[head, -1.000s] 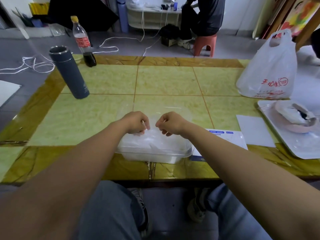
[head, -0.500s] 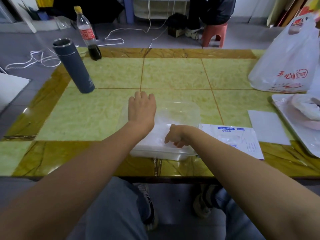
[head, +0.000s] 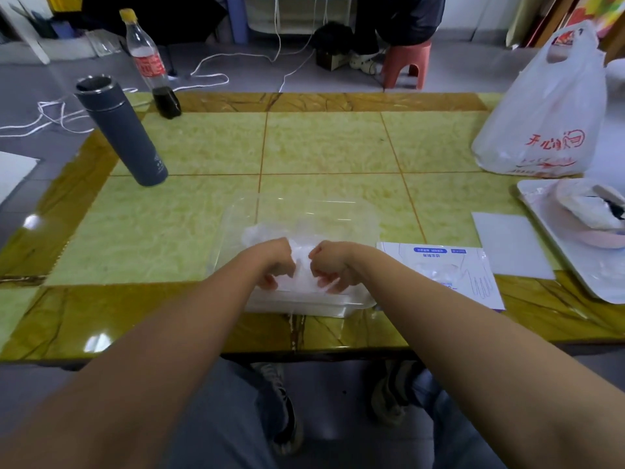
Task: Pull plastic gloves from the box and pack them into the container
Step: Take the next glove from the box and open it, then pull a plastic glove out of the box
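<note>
Both hands are working over the clear container (head: 304, 304), which is sitting at the near edge of the table (head: 203, 147), straight in front of the person, with its transparent lid (head: 304, 211) lying open on the far side. The left hand (head: 270, 262) and the right hand (head: 329, 264) are hovering knuckles-up, close beside each other. Each is curling its fingers down into the crumpled plastic gloves (head: 299, 255) and gripping the film. The gloves are bunching up between the two hands and resting inside the container. The flat glove packet (head: 439, 265) with blue print is lying just right of the container. A white sheet (head: 510, 245) is lying farther right, beside a white tray (head: 575, 265) at the right edge. A white carrier bag (head: 541, 113) is standing at the far right. A grey flask (head: 121, 130) is standing at the far left, with a nearly empty bottle (head: 148, 62) beyond it.
</note>
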A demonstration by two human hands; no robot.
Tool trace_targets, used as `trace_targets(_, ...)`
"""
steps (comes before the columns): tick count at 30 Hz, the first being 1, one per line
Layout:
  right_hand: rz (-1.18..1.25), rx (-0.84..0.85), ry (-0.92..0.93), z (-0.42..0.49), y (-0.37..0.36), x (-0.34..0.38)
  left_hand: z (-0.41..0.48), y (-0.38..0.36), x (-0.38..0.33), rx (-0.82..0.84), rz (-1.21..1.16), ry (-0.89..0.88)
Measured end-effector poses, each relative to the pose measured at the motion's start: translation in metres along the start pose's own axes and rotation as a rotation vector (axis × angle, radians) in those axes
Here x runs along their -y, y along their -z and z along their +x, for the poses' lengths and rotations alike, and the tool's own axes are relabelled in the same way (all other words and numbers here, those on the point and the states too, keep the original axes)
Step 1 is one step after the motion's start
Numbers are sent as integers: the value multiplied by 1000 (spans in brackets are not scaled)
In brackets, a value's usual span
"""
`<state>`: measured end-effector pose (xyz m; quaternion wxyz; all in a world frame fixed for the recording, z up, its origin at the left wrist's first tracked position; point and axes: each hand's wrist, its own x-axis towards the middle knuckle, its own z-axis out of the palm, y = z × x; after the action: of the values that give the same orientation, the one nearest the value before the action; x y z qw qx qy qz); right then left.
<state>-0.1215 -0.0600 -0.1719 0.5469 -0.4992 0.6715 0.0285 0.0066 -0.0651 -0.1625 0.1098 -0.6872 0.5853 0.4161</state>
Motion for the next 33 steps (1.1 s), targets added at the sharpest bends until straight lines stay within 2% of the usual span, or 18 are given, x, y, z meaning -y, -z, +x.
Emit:
trace_targets(7,-7,76,-108,15,2,-2,19,-3,18,85,171,84)
trace_targets(14,19,-25,-51,-3,1,-7,2,1,16,44,224,59)
trace_targets(16,30,-75,26,-17,2,-4,-9,4,10,-35,183,9)
trace_targets(20,334,-194,347,-55,21,-1,-36,8,-19,-454,238,-134)
trace_targets(23,362,-360,495,-81,47,-14,-55,1,-52,-570,101,-268)
trace_targets(25,347,-502,473,-85,64,-38,-68,-12,-77,-555,25,-376)
trace_targets(28,240,-689,333,-82,87,-90,-79,-42,-116,-405,-71,-491)
trace_targets(30,119,-731,238,-81,93,-122,-80,-62,-135,-292,-57,-513)
trace_targets(33,-20,-739,161,-80,95,-154,-69,-92,-152,-220,30,-478)
